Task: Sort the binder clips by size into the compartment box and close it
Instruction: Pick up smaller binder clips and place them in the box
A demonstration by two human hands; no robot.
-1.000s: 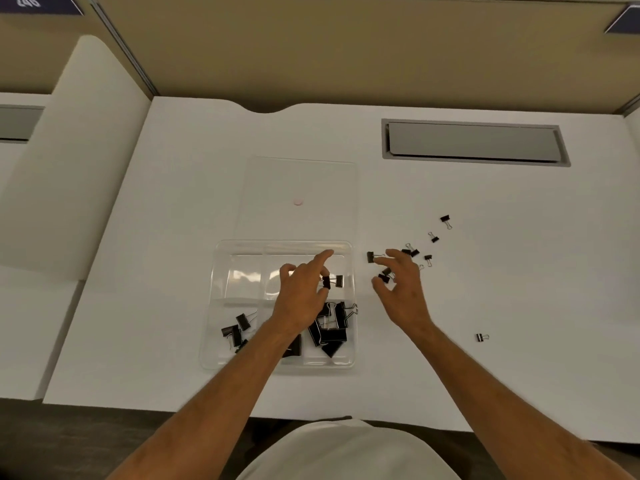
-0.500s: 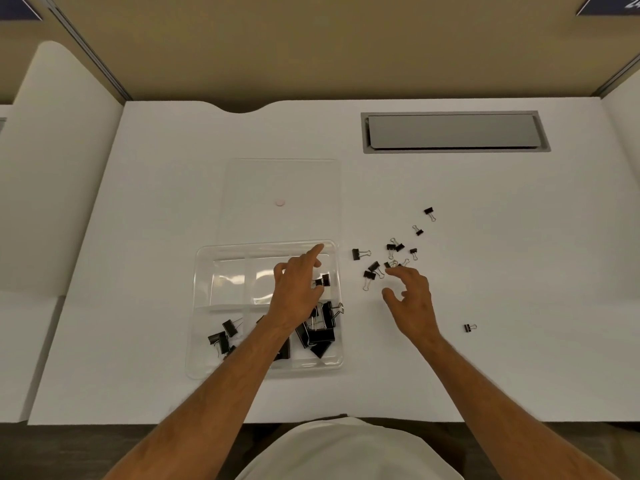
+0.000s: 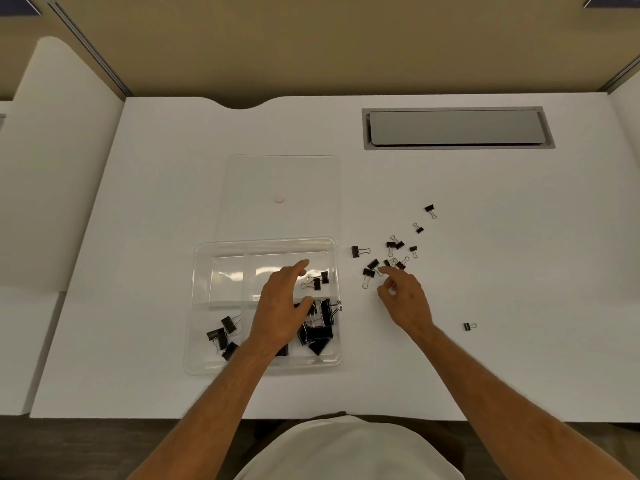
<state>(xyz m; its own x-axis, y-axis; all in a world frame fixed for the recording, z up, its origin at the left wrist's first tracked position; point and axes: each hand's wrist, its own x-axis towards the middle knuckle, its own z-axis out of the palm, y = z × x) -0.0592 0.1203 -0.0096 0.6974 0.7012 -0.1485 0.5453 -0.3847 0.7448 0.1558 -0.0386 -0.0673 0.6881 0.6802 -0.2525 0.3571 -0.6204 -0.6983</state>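
Black small binder clips [image 3: 388, 261] lie scattered on the white worktop [image 3: 519, 271], just right of the clear compartment box [image 3: 199, 306]. The right hand [image 3: 405, 299] is nearer, its grip loosely open and empty, fingertips just short of the nearest clips ahead. The left hand [image 3: 280, 310] hovers relaxed over the box, holding nothing.

Left hand [image 3: 282, 303] hangs over the box [image 3: 204, 341] middle, blocking the centre compartments — back-left compartment [image 3: 227, 277] is open from above. Loose clips [image 3: 388, 261] crowd the desk [image 3: 138, 237] just right of the box, right hand [image 3: 403, 299] at their near edge. Lid [image 3: 280, 188] lies flat behind the box — bare desk far right, bar one clip [image 3: 469, 326].
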